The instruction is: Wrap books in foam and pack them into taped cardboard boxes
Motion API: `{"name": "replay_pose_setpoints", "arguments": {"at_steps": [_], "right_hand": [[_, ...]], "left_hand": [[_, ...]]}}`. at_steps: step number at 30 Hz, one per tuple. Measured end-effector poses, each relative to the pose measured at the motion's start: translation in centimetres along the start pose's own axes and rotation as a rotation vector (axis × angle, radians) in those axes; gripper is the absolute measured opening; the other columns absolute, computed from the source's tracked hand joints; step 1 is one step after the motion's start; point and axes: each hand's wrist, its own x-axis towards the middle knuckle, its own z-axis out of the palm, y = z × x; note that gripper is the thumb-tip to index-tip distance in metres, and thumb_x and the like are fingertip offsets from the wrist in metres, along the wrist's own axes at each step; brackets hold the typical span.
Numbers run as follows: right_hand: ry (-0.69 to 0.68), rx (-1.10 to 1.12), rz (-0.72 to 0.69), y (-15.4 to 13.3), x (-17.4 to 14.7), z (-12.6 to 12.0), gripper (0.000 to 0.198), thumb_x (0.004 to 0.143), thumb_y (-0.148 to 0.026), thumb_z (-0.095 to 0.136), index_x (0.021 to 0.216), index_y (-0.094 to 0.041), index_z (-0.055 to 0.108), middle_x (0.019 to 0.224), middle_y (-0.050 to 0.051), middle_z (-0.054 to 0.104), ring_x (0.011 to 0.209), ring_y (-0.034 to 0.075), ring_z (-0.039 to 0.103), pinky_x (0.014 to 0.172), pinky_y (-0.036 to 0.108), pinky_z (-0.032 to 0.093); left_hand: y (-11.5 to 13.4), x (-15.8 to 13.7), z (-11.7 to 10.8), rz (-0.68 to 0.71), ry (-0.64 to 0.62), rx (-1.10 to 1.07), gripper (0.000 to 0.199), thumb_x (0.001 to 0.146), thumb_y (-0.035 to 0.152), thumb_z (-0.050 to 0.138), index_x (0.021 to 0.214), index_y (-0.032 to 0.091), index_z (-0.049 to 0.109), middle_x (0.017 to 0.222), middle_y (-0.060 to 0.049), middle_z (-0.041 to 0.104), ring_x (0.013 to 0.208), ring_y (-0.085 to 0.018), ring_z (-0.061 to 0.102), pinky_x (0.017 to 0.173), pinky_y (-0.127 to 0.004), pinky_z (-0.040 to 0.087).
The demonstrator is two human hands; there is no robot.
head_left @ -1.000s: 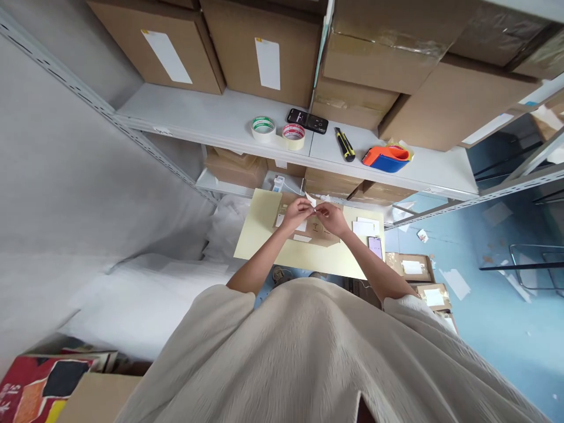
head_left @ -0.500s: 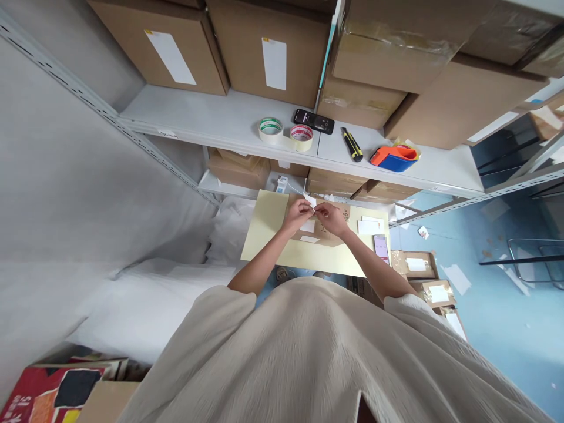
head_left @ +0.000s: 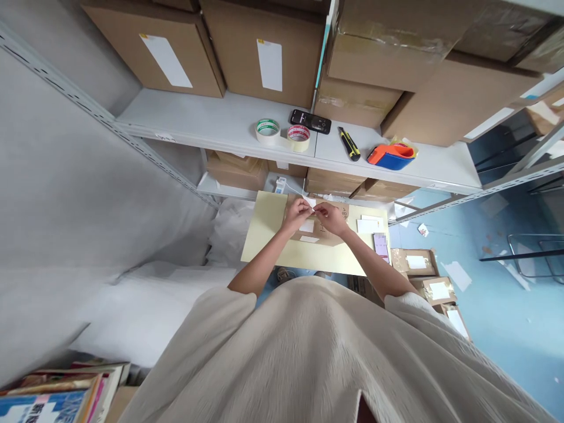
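Observation:
My left hand (head_left: pixel 297 214) and my right hand (head_left: pixel 330 218) meet at the fingertips above a cardboard box (head_left: pixel 328 237). Both are closed in a pinch on a small white label (head_left: pixel 310 202), whose upper part shows between them. The box lies on a pale yellow tabletop (head_left: pixel 264 232) and bears handwriting on its right side. On its face are a white label (head_left: pixel 307 225) below my left hand and a narrower white strip (head_left: pixel 309 239) near the front edge. My fingers hide part of the label they hold.
On the grey shelf (head_left: pixel 198 120) ahead lie tape rolls (head_left: pixel 268 130), a black phone (head_left: pixel 311 121), a yellow-black utility knife (head_left: pixel 349 144) and an orange-blue tape dispenser (head_left: pixel 392 156). White labels (head_left: pixel 369 225) and another phone (head_left: pixel 381 247) lie at the table's right. Labelled boxes (head_left: pixel 414 262) stand on the floor.
The view has shifted slightly, bringing different books into sight at the lower left. Both hands stay pinched on the label, which now sits a little lower and flatter between them.

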Motion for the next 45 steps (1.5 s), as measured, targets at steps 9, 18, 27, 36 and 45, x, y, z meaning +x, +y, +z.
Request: {"name": "replay_pose_setpoints", "arguments": {"at_steps": [9,18,27,36,45], "right_hand": [[0.014,0.022,0.026,0.3,-0.4,-0.6,0.013,0.096,-0.03,0.069,0.101,-0.026,0.08,0.106,0.006,0.087,0.096,0.026,0.081,0.097,0.045,0.066],[0.022,0.031,0.028,0.2,-1.0,-1.5,0.013,0.097,-0.036,0.071,0.099,-0.026,0.079,0.106,0.007,0.087,0.095,0.025,0.081,0.095,0.044,0.067],[0.097,0.087,0.081,1.0,-0.6,-2.2,0.025,0.093,-0.05,0.068,0.086,-0.027,0.075,0.089,0.004,0.083,0.084,0.024,0.076,0.084,0.039,0.063],[0.184,0.096,0.158,2.3,0.8,-3.8,0.037,0.093,-0.058,0.063,0.072,-0.027,0.062,0.075,0.003,0.072,0.07,0.021,0.061,0.068,0.036,0.054],[0.224,0.078,0.228,2.7,2.8,-3.5,0.035,0.091,-0.057,0.065,0.075,-0.027,0.064,0.072,0.005,0.072,0.066,0.022,0.06,0.063,0.035,0.05]], "left_hand": [[-0.2,0.1,0.9,0.0,0.013,0.031,0.044,0.077,0.033,0.095,0.095,0.026,0.056,0.083,0.002,0.078,0.086,-0.02,0.078,0.093,-0.036,0.061],[-0.4,0.3,1.2,0.019,-0.031,0.038,0.046,0.076,0.034,0.097,0.095,0.026,0.055,0.086,0.001,0.079,0.086,-0.018,0.076,0.091,-0.034,0.058],[-0.2,0.3,1.7,0.039,-0.023,0.058,0.038,0.078,0.022,0.088,0.095,0.026,0.054,0.081,0.005,0.072,0.082,-0.017,0.075,0.09,-0.033,0.059],[0.7,1.3,-3.5,-0.009,0.226,0.21,0.031,0.068,0.006,0.074,0.09,0.025,0.063,0.073,0.005,0.069,0.073,-0.017,0.069,0.081,-0.029,0.055],[1.2,1.4,-12.8,-0.021,0.459,0.479,0.012,0.069,0.013,0.071,0.068,0.024,0.075,0.073,0.0,0.074,0.079,-0.021,0.068,0.083,-0.032,0.055]]}}
